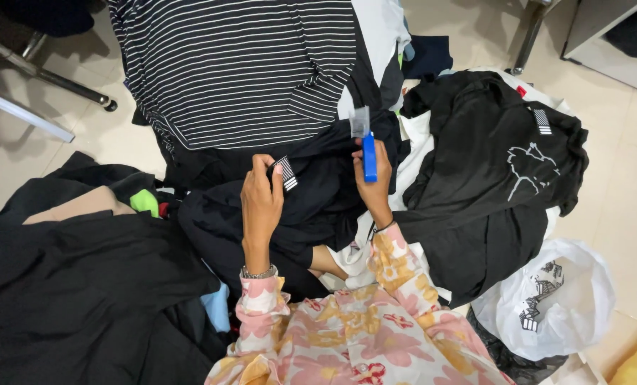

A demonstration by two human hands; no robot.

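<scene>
My left hand (pixel 260 202) pinches a small striped label (pixel 286 173) sewn on a black garment (pixel 311 199) that lies across my lap. My right hand (pixel 373 182) grips a blue-handled tool (pixel 368 153) upright, its clear tip close to the same garment. Both sleeves are floral, pink and yellow. A metal bracelet sits on my left wrist.
A black-and-white striped shirt (pixel 247 64) is spread on the floor ahead. A black shirt with a white line drawing (pixel 497 171) lies at right, above a white plastic bag (pixel 554 299). Dark clothes (pixel 83 285) are piled at left. Metal chair legs (pixel 47 78) stand at upper left.
</scene>
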